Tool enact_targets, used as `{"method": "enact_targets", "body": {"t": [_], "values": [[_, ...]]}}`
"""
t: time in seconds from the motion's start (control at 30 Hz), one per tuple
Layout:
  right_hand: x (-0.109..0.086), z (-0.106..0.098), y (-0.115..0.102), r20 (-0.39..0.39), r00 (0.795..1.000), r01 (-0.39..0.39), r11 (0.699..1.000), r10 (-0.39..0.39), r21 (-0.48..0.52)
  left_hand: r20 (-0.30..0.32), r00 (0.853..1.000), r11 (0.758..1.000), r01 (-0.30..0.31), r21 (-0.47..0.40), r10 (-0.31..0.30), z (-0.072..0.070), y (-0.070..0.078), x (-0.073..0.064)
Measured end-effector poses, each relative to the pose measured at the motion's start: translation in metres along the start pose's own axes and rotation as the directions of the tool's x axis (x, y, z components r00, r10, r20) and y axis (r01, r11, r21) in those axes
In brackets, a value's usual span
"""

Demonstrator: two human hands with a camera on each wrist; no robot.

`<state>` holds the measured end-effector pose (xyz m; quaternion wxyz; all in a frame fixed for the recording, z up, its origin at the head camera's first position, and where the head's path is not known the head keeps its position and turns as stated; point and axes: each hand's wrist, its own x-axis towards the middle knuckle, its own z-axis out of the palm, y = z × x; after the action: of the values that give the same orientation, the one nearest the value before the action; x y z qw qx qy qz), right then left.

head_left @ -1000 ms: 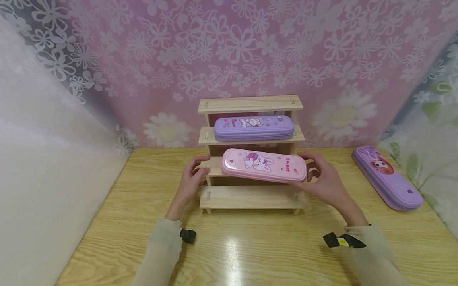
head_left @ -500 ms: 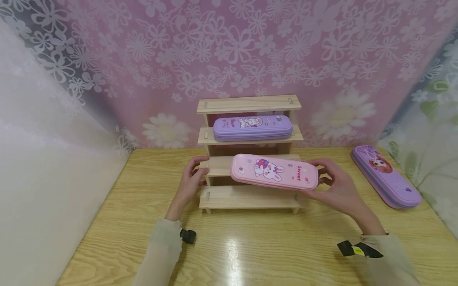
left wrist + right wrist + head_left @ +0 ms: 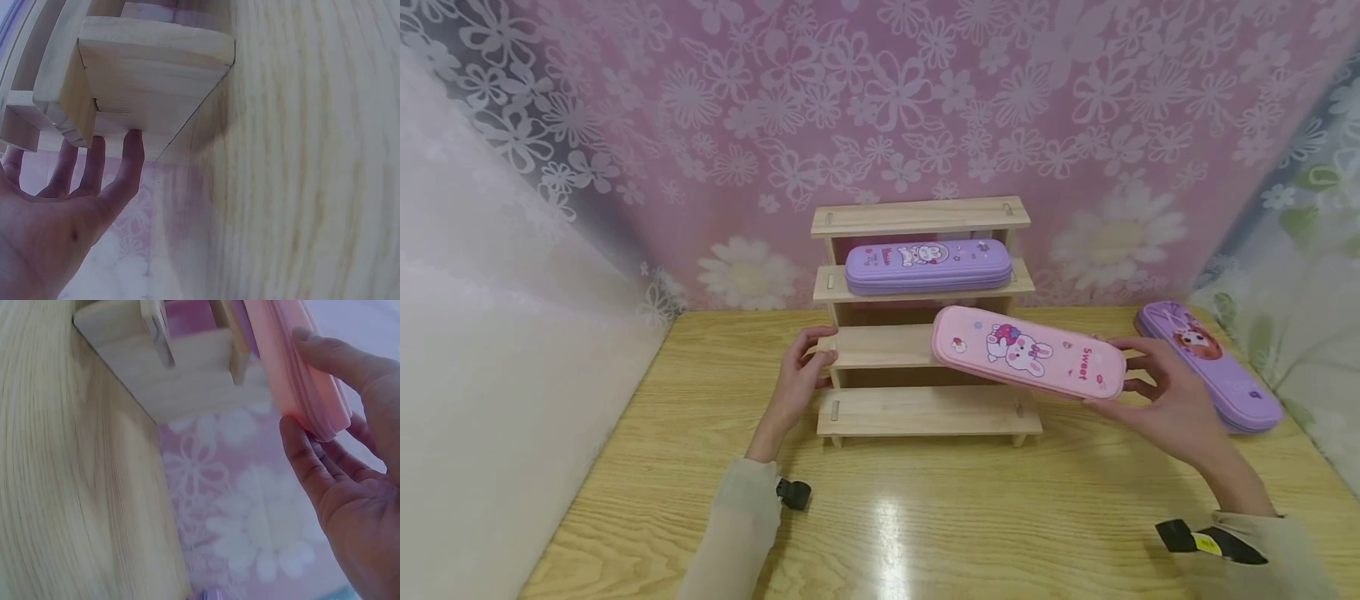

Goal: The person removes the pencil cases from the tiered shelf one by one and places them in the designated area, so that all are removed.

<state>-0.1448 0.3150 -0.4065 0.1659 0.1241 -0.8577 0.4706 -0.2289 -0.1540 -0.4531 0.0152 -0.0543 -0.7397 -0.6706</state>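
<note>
A pink pencil case (image 3: 1028,354) with a bunny and the word "Sweet" is held in the air by my right hand (image 3: 1172,404). Thumb and fingers pinch its right end, and its left end overlaps the third board in the head view. In the right wrist view the thumb (image 3: 337,356) lies on one face of the case, with fingers on the other side. My left hand (image 3: 797,379) grips the left end of a stepped wooden shelf (image 3: 925,412) at the third board. In the left wrist view its fingers (image 3: 128,165) reach against the shelf's side panel (image 3: 156,81).
A purple bunny pencil case (image 3: 928,267) lies on the second board. Another purple case (image 3: 1225,375), with a doll picture, lies on the wooden table (image 3: 700,500) at right, partly behind my right hand. Flowered cloth (image 3: 880,108) hangs behind the shelf.
My right hand has carried the pink pencil case to the right, away from the third board, and its right end tilts lower. The left hand and shelf have stayed put.
</note>
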Motion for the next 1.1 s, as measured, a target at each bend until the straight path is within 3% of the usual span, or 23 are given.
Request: {"method": "enact_targets", "body": {"t": [0.1,0.37,0.53,0.77,1.1], "values": [[-0.004,-0.010,0.006,-0.018,1.000,-0.023,1.000,0.024,0.003,0.000,1.000,1.000,0.000,-0.005,0.000,0.000,0.001,0.000],[-0.016,-0.035,0.020,-0.059,0.998,0.005,1.000,-0.005,-0.003,0.004,1.000,1.000,0.000,-0.005,0.000,0.000,0.002,-0.001],[-0.025,-0.046,0.027,-0.069,0.994,-0.080,0.997,0.080,-0.005,-0.002,1.000,1.000,-0.005,-0.008,0.005,0.000,0.000,0.000],[-0.038,-0.062,0.031,-0.108,0.958,-0.269,0.963,0.267,-0.012,0.000,1.000,1.000,-0.003,-0.009,0.003,-0.001,-0.002,0.000],[-0.047,-0.068,0.039,-0.231,0.913,-0.351,0.936,0.336,-0.026,0.000,1.000,1.000,-0.003,-0.013,0.003,0.000,0.002,-0.001]]}}
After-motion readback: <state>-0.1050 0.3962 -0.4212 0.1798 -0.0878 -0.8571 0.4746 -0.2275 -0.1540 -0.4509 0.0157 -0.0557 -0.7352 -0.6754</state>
